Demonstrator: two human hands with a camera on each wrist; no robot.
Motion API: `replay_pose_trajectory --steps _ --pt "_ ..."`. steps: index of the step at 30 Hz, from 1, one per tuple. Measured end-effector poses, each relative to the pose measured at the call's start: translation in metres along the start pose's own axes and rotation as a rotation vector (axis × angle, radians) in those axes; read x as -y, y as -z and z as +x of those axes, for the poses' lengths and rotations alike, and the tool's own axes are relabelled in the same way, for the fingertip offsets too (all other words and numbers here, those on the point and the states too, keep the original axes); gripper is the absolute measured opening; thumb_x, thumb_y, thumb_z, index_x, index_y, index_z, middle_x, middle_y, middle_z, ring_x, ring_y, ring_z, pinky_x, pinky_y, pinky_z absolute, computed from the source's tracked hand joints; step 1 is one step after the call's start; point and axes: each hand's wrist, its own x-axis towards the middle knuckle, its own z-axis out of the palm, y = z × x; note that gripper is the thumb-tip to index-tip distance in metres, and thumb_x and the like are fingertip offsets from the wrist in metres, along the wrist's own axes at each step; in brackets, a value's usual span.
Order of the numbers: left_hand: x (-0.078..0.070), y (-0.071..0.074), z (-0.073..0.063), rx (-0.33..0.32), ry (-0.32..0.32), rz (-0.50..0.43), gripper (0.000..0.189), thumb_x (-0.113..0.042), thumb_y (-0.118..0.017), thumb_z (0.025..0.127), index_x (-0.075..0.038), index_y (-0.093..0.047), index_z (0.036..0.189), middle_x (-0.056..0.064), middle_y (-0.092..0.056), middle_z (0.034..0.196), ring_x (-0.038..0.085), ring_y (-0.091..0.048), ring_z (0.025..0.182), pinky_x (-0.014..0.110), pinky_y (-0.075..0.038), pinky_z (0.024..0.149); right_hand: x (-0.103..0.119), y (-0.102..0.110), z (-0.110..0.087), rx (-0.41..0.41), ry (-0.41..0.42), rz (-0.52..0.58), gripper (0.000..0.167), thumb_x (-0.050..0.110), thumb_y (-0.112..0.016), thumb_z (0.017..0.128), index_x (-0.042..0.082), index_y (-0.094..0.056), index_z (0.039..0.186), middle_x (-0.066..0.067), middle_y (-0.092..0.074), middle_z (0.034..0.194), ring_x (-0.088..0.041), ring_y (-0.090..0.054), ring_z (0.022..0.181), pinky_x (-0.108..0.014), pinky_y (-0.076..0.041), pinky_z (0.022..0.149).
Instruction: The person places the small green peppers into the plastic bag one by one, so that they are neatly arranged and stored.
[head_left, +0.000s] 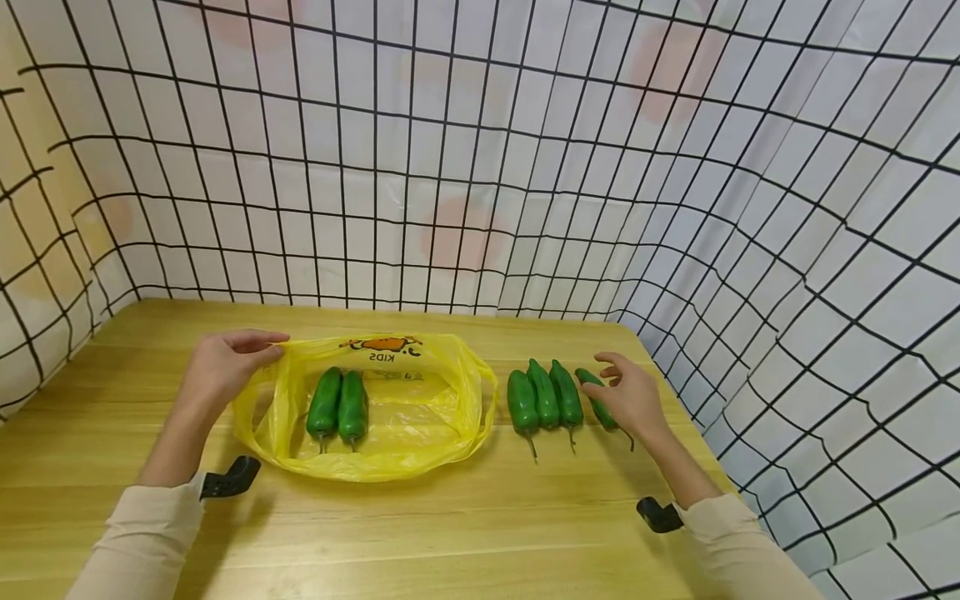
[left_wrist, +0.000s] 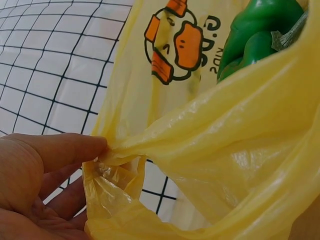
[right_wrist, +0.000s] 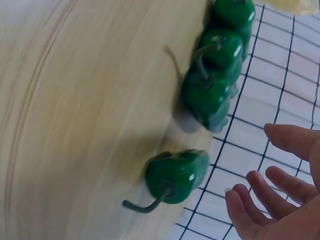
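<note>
Wood-grained tabletop (head_left: 450,533) beside a white backdrop (head_left: 390,187) with black grid lines

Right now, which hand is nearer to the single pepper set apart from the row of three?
Your right hand. It is close by that pepper, fingers open; your left hand is well away, pinching the left side of the yellow bag.

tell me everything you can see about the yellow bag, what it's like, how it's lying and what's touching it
The yellow bag is thin, crinkled, shiny and partly see-through, and looks like plastic. Its far side carries an orange-and-black cartoon and the word KIDS, which shows back to front. It lies on the wooden table with its mouth spread wide. Two green peppers lie side by side inside, towards its left. The left hand pinches its edge at the upper left.
</note>
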Motion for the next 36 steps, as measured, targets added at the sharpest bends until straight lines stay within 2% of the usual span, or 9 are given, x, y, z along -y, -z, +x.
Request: replay_pose_trajectory --steps 6,14,36 --pt "-0.001 0.000 0.000 -0.004 0.001 0.004 0.042 -0.038 -0.061 0.102 -0.010 -0.068 0.133 0.022 -0.065 0.134 0.040 -0.058 0.121 0.049 -0.046 0.091 -0.014 0.000 0.003 0.023 -0.040 -0.008 0.060 0.023 -0.072 0.094 0.003 -0.050 0.146 -0.031 -0.060 0.134 -0.049 -0.058 0.120 -0.057 -0.053 0.090" --pt "0.001 -0.001 0.000 -0.014 -0.003 0.005 0.041 -0.037 -0.060 0.103 -0.009 -0.068 0.132 0.022 -0.065 0.134 0.041 -0.057 0.123 0.051 -0.046 0.092 -0.025 -0.002 0.002 0.059 -0.075 -0.014 0.062 0.023 -0.073 0.094 0.002 -0.049 0.147 -0.032 -0.058 0.136 -0.047 -0.056 0.124 -0.057 -0.053 0.091" --pt "0.001 -0.002 0.001 -0.034 -0.015 -0.006 0.040 -0.036 -0.061 0.103 -0.007 -0.070 0.130 0.022 -0.066 0.133 0.038 -0.058 0.123 0.045 -0.047 0.090 -0.042 -0.011 -0.003 0.106 -0.110 -0.028 0.062 0.022 -0.072 0.093 0.002 -0.050 0.147 -0.035 -0.060 0.130 -0.049 -0.060 0.117 -0.056 -0.055 0.086"
